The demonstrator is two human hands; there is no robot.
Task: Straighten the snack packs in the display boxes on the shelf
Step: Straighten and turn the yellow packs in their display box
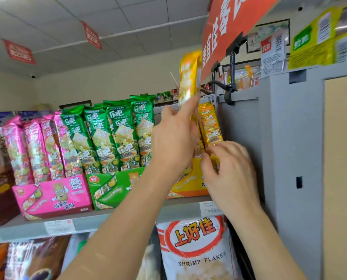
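Bare forearms (116, 235) closest to the lens, reaching up from the bottom edge toward a shop shelf (108, 220). Left hand (174, 138) gripping a raised yellow pack (188, 77), forefinger stretched up along its face, thumb out of sight. Long axis of that pack roughly upright, held well above its neighbours, print blurred. Right hand (227, 168) lower and further right, fingertips curled and pinching the bottom part of a standing yellow pack (210, 126), just beside a grey side panel (280, 138).

Yellow display box (185, 187) directly below the raised pack, at the right end of the row on the shelf, mostly hidden behind both wrists. Likely next move: straight down, lower end first, into the box to the left of the standing pack. Left hand nearer that spot; right hand seemingly steadying the neighbour.

Packs long, narrow, glossy foil, printed with cracker pictures and Chinese lettering. Further left, green packs (112, 134) upright in a green box (112, 190), then pink packs (37, 148) in a pink box (53, 197), boxes touching side by side. Bag marked "Shrimp Flakes" (197, 249) on the level below.
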